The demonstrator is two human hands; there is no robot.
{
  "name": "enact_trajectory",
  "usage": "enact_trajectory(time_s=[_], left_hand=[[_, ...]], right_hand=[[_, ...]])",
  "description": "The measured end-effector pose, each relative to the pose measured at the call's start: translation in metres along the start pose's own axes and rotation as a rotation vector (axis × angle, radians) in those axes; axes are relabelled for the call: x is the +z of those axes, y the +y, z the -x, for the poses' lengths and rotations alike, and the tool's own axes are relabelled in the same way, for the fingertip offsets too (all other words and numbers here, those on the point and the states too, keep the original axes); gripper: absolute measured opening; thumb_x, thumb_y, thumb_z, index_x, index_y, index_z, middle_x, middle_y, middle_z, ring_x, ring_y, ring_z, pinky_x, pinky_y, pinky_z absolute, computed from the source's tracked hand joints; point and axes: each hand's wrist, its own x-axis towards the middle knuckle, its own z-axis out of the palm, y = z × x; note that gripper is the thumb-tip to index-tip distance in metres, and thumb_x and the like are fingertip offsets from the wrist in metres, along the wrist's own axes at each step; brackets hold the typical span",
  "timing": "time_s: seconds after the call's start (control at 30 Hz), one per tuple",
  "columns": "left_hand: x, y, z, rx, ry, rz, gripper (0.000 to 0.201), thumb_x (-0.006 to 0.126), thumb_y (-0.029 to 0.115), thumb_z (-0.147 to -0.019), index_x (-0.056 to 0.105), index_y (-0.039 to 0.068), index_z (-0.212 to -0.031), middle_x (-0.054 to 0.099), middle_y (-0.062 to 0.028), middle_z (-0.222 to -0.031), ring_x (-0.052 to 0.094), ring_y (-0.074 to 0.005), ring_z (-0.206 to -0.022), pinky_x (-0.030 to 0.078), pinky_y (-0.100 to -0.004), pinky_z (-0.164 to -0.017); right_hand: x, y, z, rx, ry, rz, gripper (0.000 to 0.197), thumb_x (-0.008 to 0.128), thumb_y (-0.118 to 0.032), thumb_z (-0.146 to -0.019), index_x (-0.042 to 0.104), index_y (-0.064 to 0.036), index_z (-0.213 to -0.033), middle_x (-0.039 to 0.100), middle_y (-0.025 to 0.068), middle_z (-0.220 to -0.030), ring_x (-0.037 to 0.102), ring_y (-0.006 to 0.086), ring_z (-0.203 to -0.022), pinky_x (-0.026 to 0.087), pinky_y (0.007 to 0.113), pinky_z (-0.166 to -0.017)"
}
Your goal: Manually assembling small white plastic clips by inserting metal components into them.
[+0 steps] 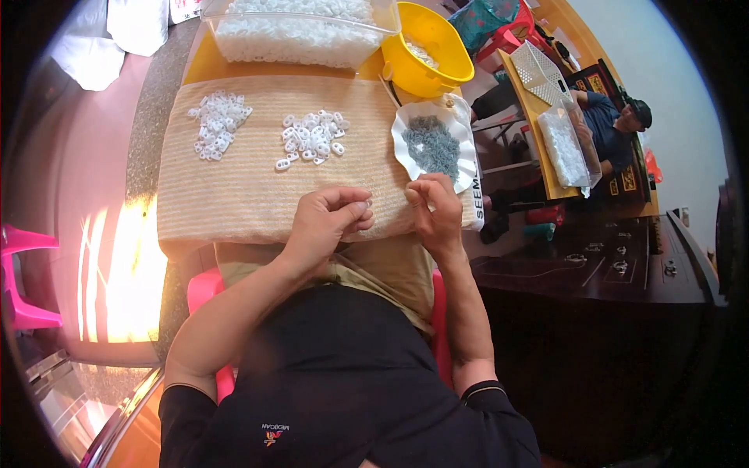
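Note:
My left hand (331, 221) is closed in a pinch above the table's near edge, thumb against forefinger. A tiny pale bit shows at its fingertips, too small to name. My right hand (437, 214) is also closed, its fingertips together just below a white wavy-rimmed dish (401, 142). Whatever the right fingers hold is hidden. Many small grey metal-looking pieces (434, 147) fill the dish. Beyond my hands lies a loose pile of small white plastic pieces with two holes (312, 136). A second pile of white plastic pieces (221, 121) is farther left.
A striped beige cloth (257, 187) covers the table. At its far side stand a clear bin of white pieces (300, 43) and a yellow basin (417, 74). On the right, another person (608, 129) sits by a wooden table (558, 183). A pink stool (27, 277) is at left.

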Motion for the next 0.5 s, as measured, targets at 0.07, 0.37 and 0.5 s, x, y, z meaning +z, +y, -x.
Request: enact_trajectory(time_s=[0.07,0.37,0.5], left_hand=[[0.001,-0.001,0.001,-0.006,-0.026,-0.031,0.018,0.061,0.004,-0.089,0.061,-0.005,-0.105,0.065,-0.0073,-0.088,0.063,-0.0121,-0.079,0.055,-0.0242,-0.072],[0.004,0.004,0.004,-0.039,-0.184,-0.073,0.02,0.062,0.017,-0.092,0.065,-0.001,-0.101,0.064,-0.0044,-0.09,0.061,-0.0094,-0.079,0.055,-0.0254,-0.074],[0.002,0.006,0.004,-0.126,-0.205,-0.025,0.02,0.062,0.019,-0.092,0.065,0.0,-0.099,0.064,-0.0039,-0.088,0.061,-0.01,-0.078,0.055,-0.0253,-0.073]], right_hand=[[-0.001,-0.011,0.001,0.089,-0.056,-0.212,0.006,0.065,0.001,-0.083,0.061,0.0002,-0.087,0.06,0.0108,-0.087,0.058,0.0218,-0.08,0.046,0.029,-0.072],[-0.001,-0.039,-0.003,0.12,-0.225,-0.403,0.009,0.067,-0.001,-0.083,0.061,0.0018,-0.089,0.06,0.0107,-0.089,0.06,0.0187,-0.083,0.047,0.027,-0.072],[0.002,-0.034,0.001,0.107,-0.211,-0.458,0.01,0.068,0.0,-0.082,0.062,0.0019,-0.09,0.061,0.0102,-0.089,0.06,0.0173,-0.084,0.047,0.026,-0.072]])
